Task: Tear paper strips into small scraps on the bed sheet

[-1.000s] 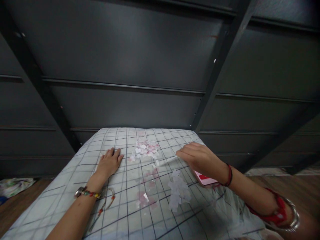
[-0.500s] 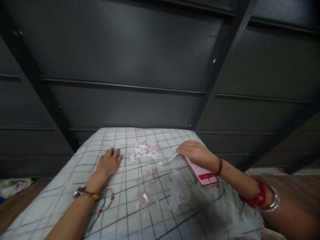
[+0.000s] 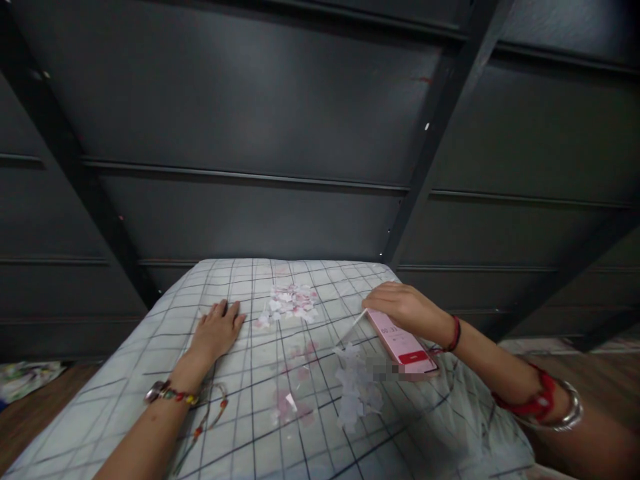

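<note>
My right hand (image 3: 393, 305) is closed around a thin, pale, tweezers-like tool (image 3: 353, 328), which slants down to the left. Its tip is at the upper edge of a heap of whitish scraps (image 3: 356, 393); I cannot tell whether it touches them. Palm down on the checked cloth (image 3: 240, 427), my left hand (image 3: 217, 330) lies with its fingers spread and nothing in them. Between the hands, farther off, sits a pile of white and pink scraps (image 3: 291, 303). Nearer are flat, clear and pink pieces (image 3: 294, 400).
A pink-screened phone (image 3: 403, 343) lies under and beside my right hand. The cloth-covered surface ends against a dark panelled wall (image 3: 260, 120). A beaded cord (image 3: 210, 417) hangs from my left wrist. On the floor at the left is a patterned item (image 3: 30, 380).
My right hand has shifted slightly right, and the tool's tip has swung down and right toward the whitish scraps. More of the phone screen shows. My left hand stays in place.
</note>
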### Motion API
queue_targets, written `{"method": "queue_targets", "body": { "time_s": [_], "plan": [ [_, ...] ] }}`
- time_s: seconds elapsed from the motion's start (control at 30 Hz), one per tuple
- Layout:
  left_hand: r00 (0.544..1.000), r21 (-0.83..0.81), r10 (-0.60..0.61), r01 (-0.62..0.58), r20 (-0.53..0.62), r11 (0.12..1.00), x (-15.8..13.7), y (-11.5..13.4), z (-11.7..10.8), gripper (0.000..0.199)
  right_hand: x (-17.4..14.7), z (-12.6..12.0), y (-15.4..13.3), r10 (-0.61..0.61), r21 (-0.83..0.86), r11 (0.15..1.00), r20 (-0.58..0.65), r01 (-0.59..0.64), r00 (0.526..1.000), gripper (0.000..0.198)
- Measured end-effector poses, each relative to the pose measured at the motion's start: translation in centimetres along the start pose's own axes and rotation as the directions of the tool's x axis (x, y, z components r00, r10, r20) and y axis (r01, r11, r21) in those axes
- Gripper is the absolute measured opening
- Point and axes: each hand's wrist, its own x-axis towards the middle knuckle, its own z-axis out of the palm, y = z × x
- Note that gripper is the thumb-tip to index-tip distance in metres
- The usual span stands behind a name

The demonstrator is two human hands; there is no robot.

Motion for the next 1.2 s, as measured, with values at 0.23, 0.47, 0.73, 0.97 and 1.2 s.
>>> {"method": "queue_targets", "body": {
  "time_s": [0.23,0.47,0.73,0.97,1.2],
  "plan": [
    [0.999,0.011,0.017,-0.017,-0.041,1.000,0.1,-0.3,0.4,0.055,2.0,1.7,0.9,0.075,-0.131,0.987,-0.105,-0.089,0.992,0.029],
    [0.999,0.019,0.015,-0.015,-0.038,1.000,0.3,-0.3,0.7,0.056,1.9,2.2,0.2,0.062,-0.208,0.976,0.007,-0.059,0.998,0.025],
    [1.000,0.019,0.018,-0.017,-0.011,1.000,-0.1,0.0,-0.1,0.055,2.9,2.5,-0.1,0.064,-0.236,0.969,-0.050,-0.074,0.997,0.025],
    [1.000,0.012,0.011,-0.011,-0.011,1.000,-0.2,0.1,-0.3,0.055,2.0,1.5,-0.5,0.025,-0.221,0.975,-0.029,-0.031,0.999,0.026],
    [1.000,0.013,0.005,-0.005,-0.001,1.000,-0.1,0.2,-0.4,0.055,1.6,1.3,-0.5,0.069,-0.208,0.975,-0.023,-0.073,0.997,0.025]
  ]
}}
